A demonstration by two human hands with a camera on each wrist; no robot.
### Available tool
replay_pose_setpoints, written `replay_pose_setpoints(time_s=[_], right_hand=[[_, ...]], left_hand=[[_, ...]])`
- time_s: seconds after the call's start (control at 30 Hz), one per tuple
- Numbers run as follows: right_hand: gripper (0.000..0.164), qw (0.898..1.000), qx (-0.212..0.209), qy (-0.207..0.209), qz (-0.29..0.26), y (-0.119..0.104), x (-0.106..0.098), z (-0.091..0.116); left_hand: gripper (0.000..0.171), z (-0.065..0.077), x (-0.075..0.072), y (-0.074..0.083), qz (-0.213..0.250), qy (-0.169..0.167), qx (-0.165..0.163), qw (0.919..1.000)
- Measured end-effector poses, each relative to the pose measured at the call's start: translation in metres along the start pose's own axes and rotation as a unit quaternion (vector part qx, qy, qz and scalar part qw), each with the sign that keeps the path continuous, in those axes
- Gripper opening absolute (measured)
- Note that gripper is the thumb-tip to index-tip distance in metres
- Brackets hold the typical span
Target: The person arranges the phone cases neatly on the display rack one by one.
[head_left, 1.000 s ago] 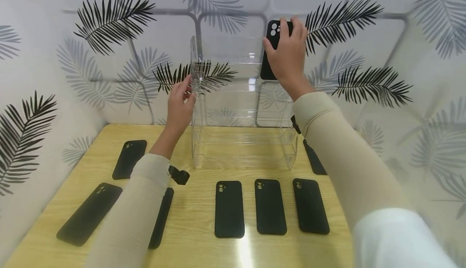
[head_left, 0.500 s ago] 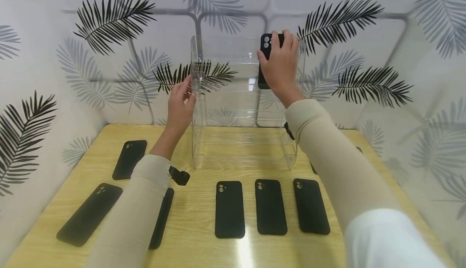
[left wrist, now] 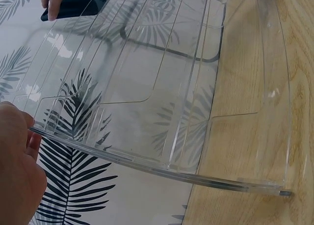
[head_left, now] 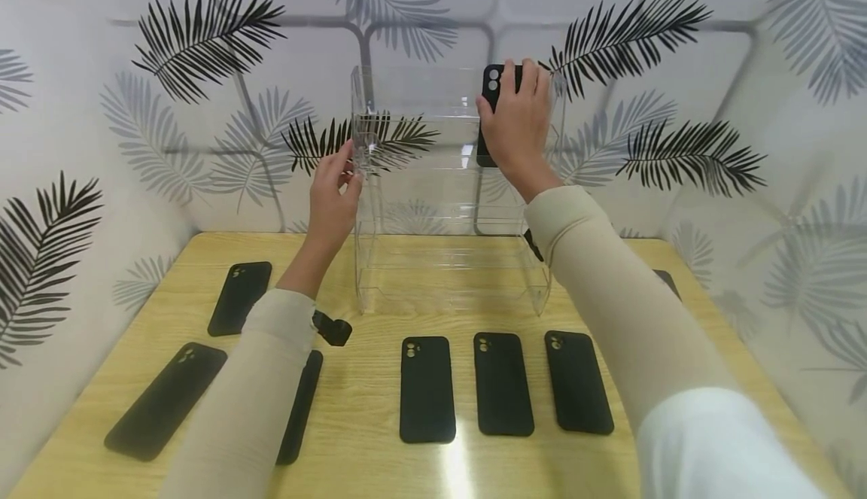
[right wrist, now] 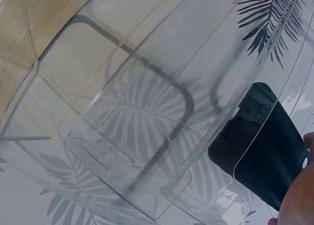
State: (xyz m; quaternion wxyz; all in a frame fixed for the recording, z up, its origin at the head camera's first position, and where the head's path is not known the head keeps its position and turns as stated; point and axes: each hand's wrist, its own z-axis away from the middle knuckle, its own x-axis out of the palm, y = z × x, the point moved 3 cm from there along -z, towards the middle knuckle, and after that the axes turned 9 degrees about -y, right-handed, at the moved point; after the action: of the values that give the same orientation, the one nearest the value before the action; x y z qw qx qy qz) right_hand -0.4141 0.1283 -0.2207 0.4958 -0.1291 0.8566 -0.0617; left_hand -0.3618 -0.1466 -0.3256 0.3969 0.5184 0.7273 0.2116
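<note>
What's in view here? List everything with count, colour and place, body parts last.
Rack: 1, clear, standing on the table
Table: 1, yellowish wood, below everything
Held phone case: 1, black, at the rack's upper right
Lying phone cases: 6, black, three at the table's left, three in front of the rack
Dark object: 1, blackish, table's right, mostly hidden; perhaps another case
Backdrop: white with black and grey leaves, behind
Wrist devices: 2, black, one per wrist
Sleeves: 2, beige, forearms
Left hand: 1, bare, gripping the rack's left edge
Right hand: 1, bare, holding the case
</note>
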Motion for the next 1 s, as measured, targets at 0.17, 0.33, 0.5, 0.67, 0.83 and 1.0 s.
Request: replay_pose_setpoints(time_s=[0.17, 0.33, 0.5, 0.67, 0.83, 1.0], right_hand=[[0.072, 1.000, -0.005, 0.000, 0.004, 0.004, -0.004, 0.005], [0.072, 1.000, -0.019, 0.012, -0.013, 0.014, -0.013, 0.018], [0.073, 0.999, -0.015, 0.001, -0.032, 0.029, -0.022, 0.034], [0.073, 0.999, 0.003, -0.010, -0.050, 0.054, -0.030, 0.054], [0.073, 0.997, 0.025, -0.008, -0.074, 0.091, -0.032, 0.076], [0.074, 0.995, 0.048, -0.008, -0.088, 0.135, -0.027, 0.097]], left_hand=[[0.052, 0.001, 0.001, 0.000, -0.001, -0.003, -0.006, 1.0000], [0.052, 0.001, 0.001, 0.001, 0.003, -0.007, -0.007, 0.9999], [0.052, 0.001, 0.001, -0.001, 0.005, -0.004, -0.006, 1.0000], [0.051, 0.002, 0.000, 0.000, 0.006, 0.000, -0.005, 1.0000], [0.052, 0.002, 0.001, -0.001, 0.010, -0.002, -0.009, 0.9999], [0.052, 0.002, 0.002, 0.000, 0.012, -0.002, -0.012, 0.9999]])
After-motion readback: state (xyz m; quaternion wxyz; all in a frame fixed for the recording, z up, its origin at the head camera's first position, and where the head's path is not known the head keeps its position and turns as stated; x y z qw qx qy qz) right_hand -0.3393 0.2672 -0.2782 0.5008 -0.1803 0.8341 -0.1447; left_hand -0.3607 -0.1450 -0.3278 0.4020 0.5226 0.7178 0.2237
